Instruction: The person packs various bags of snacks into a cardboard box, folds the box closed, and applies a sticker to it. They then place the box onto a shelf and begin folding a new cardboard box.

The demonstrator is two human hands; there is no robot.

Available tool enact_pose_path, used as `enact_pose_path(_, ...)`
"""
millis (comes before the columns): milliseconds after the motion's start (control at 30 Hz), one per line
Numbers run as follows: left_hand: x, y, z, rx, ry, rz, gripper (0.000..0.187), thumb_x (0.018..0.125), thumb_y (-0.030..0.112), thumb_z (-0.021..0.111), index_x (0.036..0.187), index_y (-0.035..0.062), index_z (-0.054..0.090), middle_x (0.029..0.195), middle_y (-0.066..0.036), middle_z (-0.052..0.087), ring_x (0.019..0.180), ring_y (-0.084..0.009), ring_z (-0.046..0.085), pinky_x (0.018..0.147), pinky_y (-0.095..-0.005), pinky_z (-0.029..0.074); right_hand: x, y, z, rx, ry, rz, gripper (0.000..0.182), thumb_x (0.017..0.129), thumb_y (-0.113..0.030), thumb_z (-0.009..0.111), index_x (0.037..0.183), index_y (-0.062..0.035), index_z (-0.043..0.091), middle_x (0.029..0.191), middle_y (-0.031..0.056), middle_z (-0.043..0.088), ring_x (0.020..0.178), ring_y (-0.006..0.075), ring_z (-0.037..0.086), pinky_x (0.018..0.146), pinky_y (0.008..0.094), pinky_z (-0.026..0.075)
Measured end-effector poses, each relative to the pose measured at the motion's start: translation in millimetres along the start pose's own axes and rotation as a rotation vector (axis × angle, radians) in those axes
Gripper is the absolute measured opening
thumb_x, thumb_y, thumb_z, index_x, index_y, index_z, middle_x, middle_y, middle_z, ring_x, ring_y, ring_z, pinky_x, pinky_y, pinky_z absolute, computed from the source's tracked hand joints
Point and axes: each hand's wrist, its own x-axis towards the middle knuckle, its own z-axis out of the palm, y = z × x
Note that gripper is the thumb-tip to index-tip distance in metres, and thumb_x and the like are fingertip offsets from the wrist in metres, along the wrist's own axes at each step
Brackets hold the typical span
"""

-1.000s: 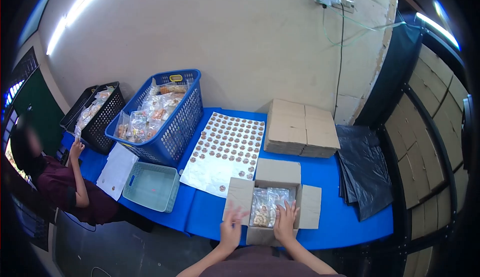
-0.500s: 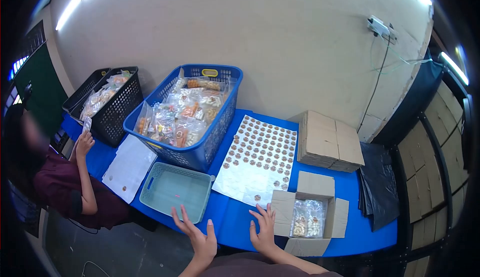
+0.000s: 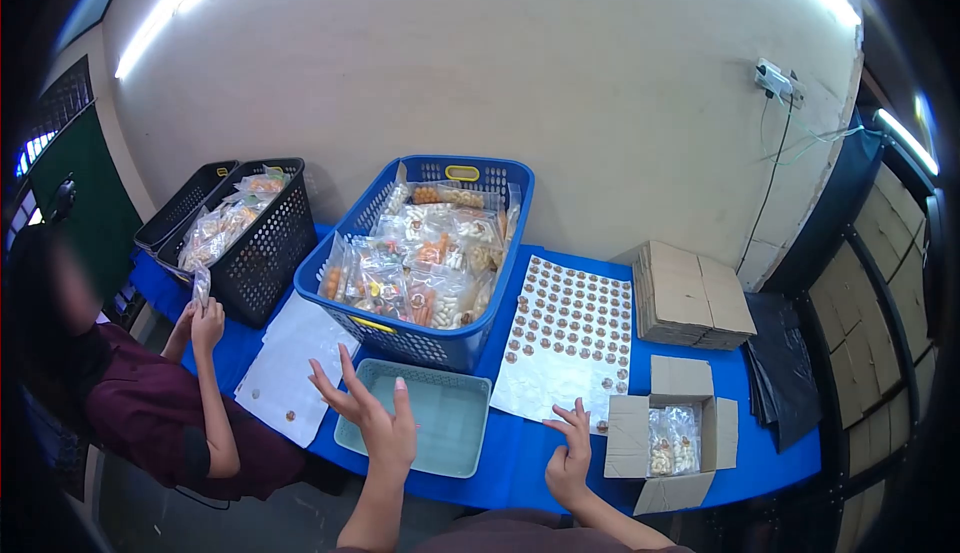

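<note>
My left hand (image 3: 375,423) is open with fingers spread, over the near left part of a shallow green plastic basket (image 3: 440,443). It holds nothing. My right hand (image 3: 570,453) is at the lower edge of a white sheet of round brown stickers (image 3: 545,378), left of an open cardboard box (image 3: 628,453). Its fingers are partly bent and apart, and nothing shows in them. Clear packets of pale snacks (image 3: 673,443) stand inside the box.
Behind the green basket stands a large blue basket (image 3: 400,348) full of snack packets. Flattened cartons (image 3: 690,293) are stacked by the wall, with black plastic bags (image 3: 780,373) to their right. On the left, a person (image 3: 170,423) holds a packet near black baskets (image 3: 275,243) and a white sheet (image 3: 300,353).
The view has turned left, so the table appears farther right. My left hand has risen over the green basket. My right hand's fingers have bent more at the sticker sheet's edge.
</note>
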Motion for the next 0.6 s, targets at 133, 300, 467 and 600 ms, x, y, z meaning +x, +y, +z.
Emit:
enact_pose_path(133, -8.2, -15.6, 2.8, -0.055, 0.012, 0.026, 0.081, 0.085, 0.010, 0.059, 0.149, 0.0044, 0.010, 0.153, -0.023, -0.009, 0.142, -0.0419, -0.004, 0.114, -0.0525, 0.005, 9.0, -3.3, 17.3, -0.011, 0.024, 0.030, 0.047, 0.067, 0.014, 0.035, 0.101, -0.0029, 0.063, 0.120, 0.0158, 0.056, 0.136, 0.0423, 0.031, 0.114, 0.0546, 0.017)
enact_pose_path(300, -22.7, -40.5, 16.0, -0.292, -0.122, -0.032, 0.089, 0.085, 0.013, 0.060, 0.148, 0.0004, -0.001, 0.152, -0.025, -0.008, 0.142, -0.0409, -0.002, 0.114, -0.0491, 0.006, 20.9, -11.9, 50.9, 0.135, -0.053, 0.008, 0.046, 0.066, 0.011, 0.038, 0.103, -0.0029, 0.061, 0.119, 0.0159, 0.057, 0.133, 0.0418, 0.035, 0.110, 0.0495, 0.028)
enact_pose_path(467, -14.8, -55.8, 19.8, -0.115, -0.255, -0.089, 0.081, 0.089, 0.016, 0.056, 0.149, 0.0008, 0.003, 0.151, -0.027, -0.007, 0.141, -0.0430, 0.000, 0.114, -0.0500, 0.006, 34.8, -20.2, 79.1, 0.235, -0.107, -0.015, 0.042, 0.069, 0.009, 0.041, 0.103, -0.0043, 0.060, 0.121, 0.0141, 0.057, 0.132, 0.0398, 0.036, 0.110, 0.0488, 0.028)
enact_pose_path(600, 18.4, -61.1, 25.6, -0.129, -0.269, -0.078, 0.069, 0.097, 0.033, 0.046, 0.150, 0.0086, 0.010, 0.151, -0.027, -0.006, 0.140, -0.0475, -0.007, 0.109, -0.0616, -0.001, 52.3, -36.1, 86.0, 0.268, -0.117, -0.015, 0.040, 0.072, 0.008, 0.044, 0.106, -0.0050, 0.060, 0.122, 0.0132, 0.057, 0.132, 0.0388, 0.036, 0.110, 0.0486, 0.028)
